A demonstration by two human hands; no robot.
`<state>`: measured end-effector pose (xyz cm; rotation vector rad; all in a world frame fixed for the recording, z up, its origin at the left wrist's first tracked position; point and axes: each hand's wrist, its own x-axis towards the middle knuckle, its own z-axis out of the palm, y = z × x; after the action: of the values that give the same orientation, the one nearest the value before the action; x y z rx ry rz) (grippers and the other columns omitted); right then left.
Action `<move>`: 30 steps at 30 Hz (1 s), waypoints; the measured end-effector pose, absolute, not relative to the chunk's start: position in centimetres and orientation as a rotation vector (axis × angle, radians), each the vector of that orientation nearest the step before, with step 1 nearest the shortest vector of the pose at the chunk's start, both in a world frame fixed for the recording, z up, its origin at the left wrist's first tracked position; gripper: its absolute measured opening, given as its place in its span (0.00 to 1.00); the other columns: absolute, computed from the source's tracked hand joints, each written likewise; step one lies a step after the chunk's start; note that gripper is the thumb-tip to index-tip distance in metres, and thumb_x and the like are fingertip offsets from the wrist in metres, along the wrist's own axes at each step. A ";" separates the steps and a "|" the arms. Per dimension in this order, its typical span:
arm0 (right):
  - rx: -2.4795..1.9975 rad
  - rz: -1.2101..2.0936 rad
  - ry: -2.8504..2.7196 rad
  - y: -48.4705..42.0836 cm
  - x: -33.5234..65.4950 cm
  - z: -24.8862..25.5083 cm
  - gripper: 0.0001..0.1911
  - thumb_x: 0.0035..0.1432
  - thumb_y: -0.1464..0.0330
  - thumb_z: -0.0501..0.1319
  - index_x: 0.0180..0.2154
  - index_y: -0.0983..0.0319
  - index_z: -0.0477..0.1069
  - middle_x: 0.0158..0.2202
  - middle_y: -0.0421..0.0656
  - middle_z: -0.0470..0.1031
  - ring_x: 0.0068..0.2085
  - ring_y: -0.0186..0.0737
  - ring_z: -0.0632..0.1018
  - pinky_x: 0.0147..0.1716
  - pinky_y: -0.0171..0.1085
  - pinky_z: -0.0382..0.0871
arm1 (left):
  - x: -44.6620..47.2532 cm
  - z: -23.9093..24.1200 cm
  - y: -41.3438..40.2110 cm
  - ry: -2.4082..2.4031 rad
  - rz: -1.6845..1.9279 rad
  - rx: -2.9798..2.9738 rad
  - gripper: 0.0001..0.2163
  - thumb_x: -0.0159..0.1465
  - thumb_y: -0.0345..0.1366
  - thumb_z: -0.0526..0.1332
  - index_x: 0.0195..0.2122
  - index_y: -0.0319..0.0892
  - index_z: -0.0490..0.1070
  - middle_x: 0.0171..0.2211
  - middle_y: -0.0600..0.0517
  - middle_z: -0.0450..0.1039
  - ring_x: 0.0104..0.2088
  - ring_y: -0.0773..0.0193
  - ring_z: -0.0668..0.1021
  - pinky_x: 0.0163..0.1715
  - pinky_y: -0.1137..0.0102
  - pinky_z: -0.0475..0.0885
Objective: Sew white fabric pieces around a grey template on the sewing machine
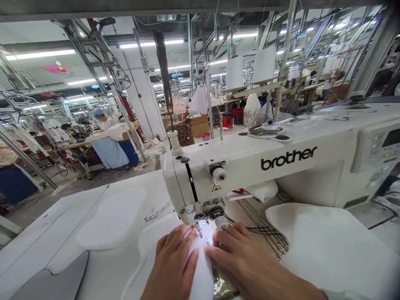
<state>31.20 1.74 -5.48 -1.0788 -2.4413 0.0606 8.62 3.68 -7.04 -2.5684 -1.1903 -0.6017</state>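
Observation:
White fabric (pixel 200 271) lies under the presser foot (pixel 199 229) of a white sewing machine (pixel 243 166), lit by a small lamp at the needle. My left hand (pixel 176 260) rests flat on this fabric, left of the foot, with fingers stretched forward and the thumb out to the side. On the other side, my right hand (pixel 239 254) has curled fingers, and its thumb and forefinger close at the fabric's right edge. Their tips partly hide that edge. Below the needle, a shiny metal plate (pixel 223 283) shows between the hands.
A rounded white piece (pixel 112 221) and a grey piece (pixel 59 279) lie on the table at left. More white fabric (pixel 337 246) is at right, beside dark lines (pixel 262 225) on the tabletop. Thread cones (pixel 234 73) stand behind; a person (pixel 104 121) sits far left.

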 end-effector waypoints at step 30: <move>-0.776 -0.080 -2.287 2.3 31.0 -7.2 0.15 0.57 0.80 0.54 0.40 0.58 0.71 0.35 0.40 0.72 0.35 0.41 0.70 0.36 0.39 0.58 | 3.2 -3.3 2.0 -2.390 -1.065 -2.058 0.19 0.66 0.46 0.49 0.35 0.40 0.75 0.34 0.45 0.78 0.34 0.53 0.80 0.34 0.59 0.73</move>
<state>31.03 2.29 -7.15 -0.7757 -2.2865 -0.0803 3.22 2.05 -3.25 -2.0576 -2.3904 -1.0650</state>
